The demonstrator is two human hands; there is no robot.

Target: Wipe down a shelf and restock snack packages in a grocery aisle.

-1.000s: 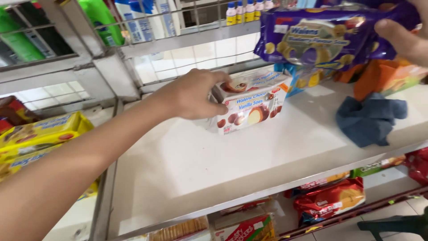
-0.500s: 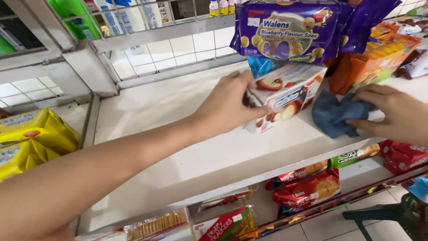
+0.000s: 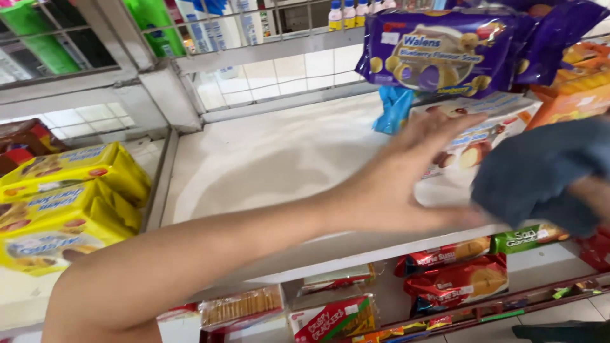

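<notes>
My left hand reaches across the white shelf with its fingers spread flat against the side of a white biscuit pack. It touches the pack without gripping it. The pack lies on the shelf under a hanging purple biscuit bag. At the right edge my right hand is mostly hidden under the blue cloth it holds, which rests on the shelf beside the white pack.
Yellow biscuit packs are stacked on the left shelf section. Orange packs sit at the far right and a light blue packet behind the white pack. Red and green packs fill the lower shelf. Bottles stand behind the wire grid.
The white pack has slid right along the shelf. My left hand has gone from gripping it to lying flat against it. My right hand came down onto the blue cloth and moved it left.
</notes>
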